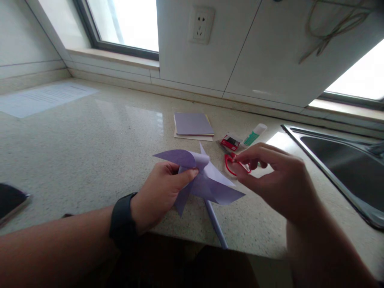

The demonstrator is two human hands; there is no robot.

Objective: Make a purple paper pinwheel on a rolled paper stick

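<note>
A purple paper pinwheel [211, 189] is gripped near its centre by my left hand [160, 194], the thumb pressed on the folded paper. Below it a rolled purple paper stick [216, 225] slants toward the counter's front edge; where it meets the pinwheel is hidden. To the right, my right hand [277, 180] is raised with thumb and forefinger brought together in a pinch. Anything between those fingertips is too small to make out. Red-handled scissors [229, 165] lie just behind the fingertips, partly covered by the hand.
A stack of square paper [193, 123] lies behind the pinwheel. Beside it are a small red box [231, 141] and a glue stick [255, 134]. The sink [318, 160] borders the right side. A printed sheet [48, 98] and a dark object [12, 202] are at left.
</note>
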